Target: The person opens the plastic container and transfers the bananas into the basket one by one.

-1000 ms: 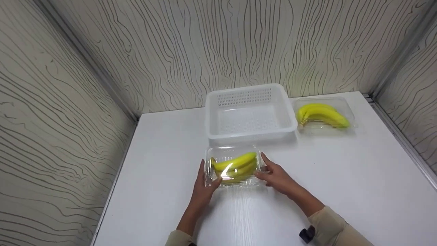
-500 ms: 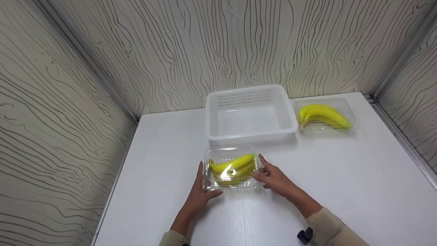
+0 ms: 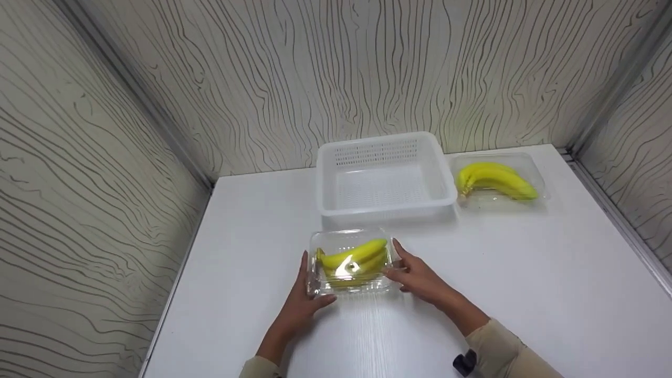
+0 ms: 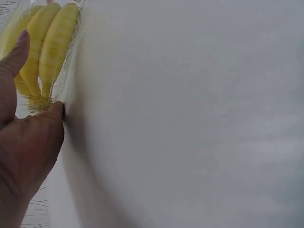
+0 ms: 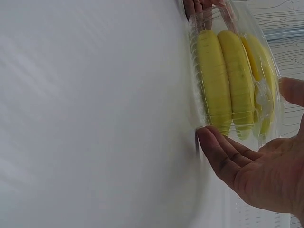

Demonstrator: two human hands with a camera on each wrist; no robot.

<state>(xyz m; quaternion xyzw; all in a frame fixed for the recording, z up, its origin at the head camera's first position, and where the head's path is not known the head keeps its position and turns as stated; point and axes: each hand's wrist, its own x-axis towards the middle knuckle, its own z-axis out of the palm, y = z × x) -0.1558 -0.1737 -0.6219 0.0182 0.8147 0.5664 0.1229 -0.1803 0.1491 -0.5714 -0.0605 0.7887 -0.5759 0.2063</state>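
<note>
A clear plastic clamshell box (image 3: 346, 239) with a bunch of bananas (image 3: 357, 258) inside lies in front of the white basket. My left hand (image 3: 299, 307) is at its left end, fingers straight along the side and thumb stretched out by the front edge. At the right end my right hand (image 3: 422, 283) holds the box, thumb over the near corner and index finger along the side. The left wrist view shows the left thumb (image 4: 19, 54) in front of the bananas. In the right wrist view the right fingertips (image 5: 209, 135) meet the end of the box.
A white plastic basket (image 3: 388, 209) with slotted sides stands against the back wall. To its right sits a second clear box (image 3: 533, 165) holding bananas (image 3: 496, 178). Wood-grain patterned walls (image 3: 367, 68) enclose the white table (image 3: 247, 236).
Both hands and the box have shifted slightly left and nearer the person. The left thumb has come off the lid to the front edge. Basket and second box stay put.
</note>
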